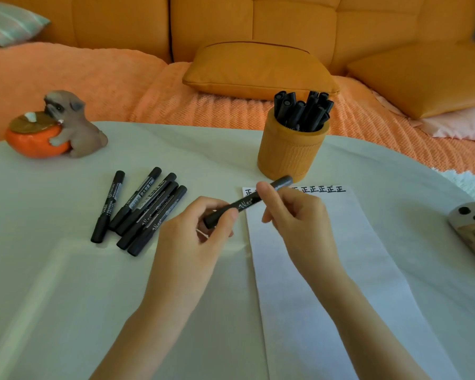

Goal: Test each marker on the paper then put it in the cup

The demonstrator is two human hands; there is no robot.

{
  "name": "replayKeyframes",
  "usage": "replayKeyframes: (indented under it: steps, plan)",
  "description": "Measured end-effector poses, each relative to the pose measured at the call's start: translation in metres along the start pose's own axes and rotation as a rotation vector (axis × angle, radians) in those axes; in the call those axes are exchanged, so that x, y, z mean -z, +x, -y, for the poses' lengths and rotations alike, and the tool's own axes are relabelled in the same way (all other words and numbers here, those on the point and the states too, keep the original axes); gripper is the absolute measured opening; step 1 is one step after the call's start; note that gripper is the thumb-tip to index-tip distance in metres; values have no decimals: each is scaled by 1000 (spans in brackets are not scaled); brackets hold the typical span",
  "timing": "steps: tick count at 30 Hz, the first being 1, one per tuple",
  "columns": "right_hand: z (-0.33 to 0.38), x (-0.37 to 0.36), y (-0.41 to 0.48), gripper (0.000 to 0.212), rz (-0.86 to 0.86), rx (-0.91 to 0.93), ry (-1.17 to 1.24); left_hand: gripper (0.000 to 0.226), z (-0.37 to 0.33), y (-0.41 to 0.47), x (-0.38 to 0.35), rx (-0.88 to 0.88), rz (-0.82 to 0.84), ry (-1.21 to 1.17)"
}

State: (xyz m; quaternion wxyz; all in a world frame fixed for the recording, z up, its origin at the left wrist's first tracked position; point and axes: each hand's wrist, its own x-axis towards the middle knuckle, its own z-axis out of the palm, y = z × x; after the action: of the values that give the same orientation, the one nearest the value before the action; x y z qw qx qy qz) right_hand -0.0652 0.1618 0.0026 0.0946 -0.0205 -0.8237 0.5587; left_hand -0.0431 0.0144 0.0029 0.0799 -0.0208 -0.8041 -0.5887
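Marker (247,203), black and slim, hangs in the air over the far left corner of the paper (327,270), tilted so that its near end points left and its far end points right toward the cup (288,153). Both hands have hold of it. The left hand (195,229) curls its fingers round the near end, thumb pressed on top of the barrel. The right hand (294,212) pinches the barrel further along between thumb and fingertips, and the far end sticks out past them, blurred. I cannot tell whether the cap is seated or loose.

The paper is a long white strip on the white tablecloth (66,297), running from the near edge toward the cup. A row of black written characters (324,189) runs along its far edge, partly hidden by the right hand. The orange cup stands upright just beyond the paper, holding a bunch of black markers (302,111) on end.

Left of the hands, five loose markers (140,212) lie on the cloth, four of them bunched together and touching. Far left sits a dog figurine (74,124) hugging an orange bowl. A phone (472,231) lies at the right edge. Behind the table is an orange sofa (258,23) with cushions.
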Motion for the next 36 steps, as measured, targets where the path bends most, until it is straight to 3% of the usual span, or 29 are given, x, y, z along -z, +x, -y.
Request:
replayKeyframes:
  steps: [4, 7, 15, 17, 20, 26, 36]
  plan:
    - [-3, 10, 2, 7, 52, 437, -214, 10, -1, 1, 0, -1, -2, 4]
    - [-12, 10, 2, 25, 197, 596, -320, 13, -2, 1, -2, -2, 23, 4]
    - [-16, 9, 4, 13, 98, 636, -317, 25, -6, 0, -5, 33, 87, -38]
    - [-13, 15, 9, 10, -15, 576, -225, 26, -4, 0, -5, 55, 93, -39]
    - [-3, 32, 24, 26, -248, 445, 27, 15, 1, 2, -4, 75, 75, -15]
    - [6, 53, 61, 29, -598, 459, 168, 13, 5, 3, -6, 64, 71, 81]
    - [3, 58, 101, 34, -643, 520, 118, 15, 9, 4, -12, 61, 85, 136]
